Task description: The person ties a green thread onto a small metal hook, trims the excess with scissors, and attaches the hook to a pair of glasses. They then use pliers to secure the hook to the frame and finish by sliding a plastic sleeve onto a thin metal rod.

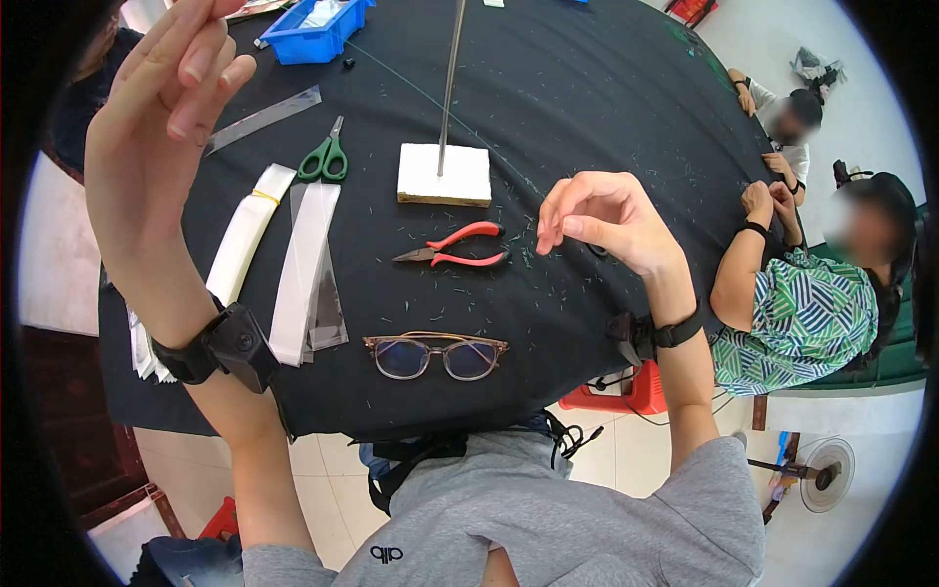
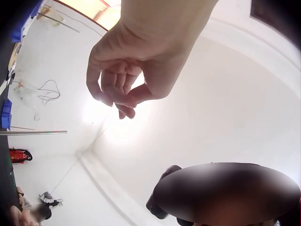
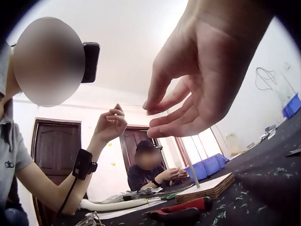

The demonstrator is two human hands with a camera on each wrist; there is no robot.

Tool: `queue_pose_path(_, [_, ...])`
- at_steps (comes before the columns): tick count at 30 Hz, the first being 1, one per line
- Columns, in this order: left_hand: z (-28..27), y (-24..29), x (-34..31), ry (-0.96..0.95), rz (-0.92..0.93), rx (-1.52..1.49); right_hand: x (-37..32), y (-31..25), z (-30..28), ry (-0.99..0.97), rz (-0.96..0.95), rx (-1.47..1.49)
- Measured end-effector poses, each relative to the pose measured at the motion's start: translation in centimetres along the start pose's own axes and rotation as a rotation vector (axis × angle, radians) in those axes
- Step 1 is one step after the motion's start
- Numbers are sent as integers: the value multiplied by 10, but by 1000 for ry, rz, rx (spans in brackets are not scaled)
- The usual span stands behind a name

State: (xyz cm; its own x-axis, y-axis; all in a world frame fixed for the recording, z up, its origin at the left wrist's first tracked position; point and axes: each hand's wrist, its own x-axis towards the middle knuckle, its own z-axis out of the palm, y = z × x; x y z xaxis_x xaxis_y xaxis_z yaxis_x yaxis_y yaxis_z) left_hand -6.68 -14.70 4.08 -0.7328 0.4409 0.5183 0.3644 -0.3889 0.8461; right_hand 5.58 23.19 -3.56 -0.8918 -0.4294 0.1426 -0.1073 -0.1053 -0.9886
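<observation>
My left hand (image 1: 156, 127) is raised high at the left, over the table's edge. Its fingers are bent, and the thumb tip lies close to the fingertips in the left wrist view. Above the cloth at the right, my right hand (image 1: 611, 220) has bent fingers, with thumb and index tips close together. I cannot tell whether either hand pinches something thin. Nearest to the right hand are red-handled pliers (image 1: 455, 245) and a white block (image 1: 445, 176) with an upright metal rod (image 1: 452, 88). A thin green line (image 1: 421, 94) runs diagonally across the cloth towards the right hand.
Green-handled scissors (image 1: 325, 161), white strips (image 1: 245, 235) and clear plastic sleeves (image 1: 305, 274) lie at the left. Glasses (image 1: 437, 357) rest near the front edge, and a blue bin (image 1: 313, 29) stands at the back. Small green scraps dot the black cloth (image 1: 587, 98). Other people sit around.
</observation>
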Motion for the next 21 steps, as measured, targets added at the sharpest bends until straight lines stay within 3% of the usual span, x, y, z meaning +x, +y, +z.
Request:
queue_pose_path(8, [18,-3,3,-83,-57,-128,-6,1,3,47,51,-13])
queue_pose_path(11, [41,-9,8,-109,-85,-216,-7,-5,15,305,151,20])
queue_pose_path(12, [44,-11,8,-109,-116,-225,-7,-5,17,283,142,28])
queue_pose_path(16, [89,-13,0,153,-317,-441,-17,-2,21,320,68,-68])
queue_pose_path(21, [112,-28,-30,232,-431,-782,-28,5,38,320,16,-69])
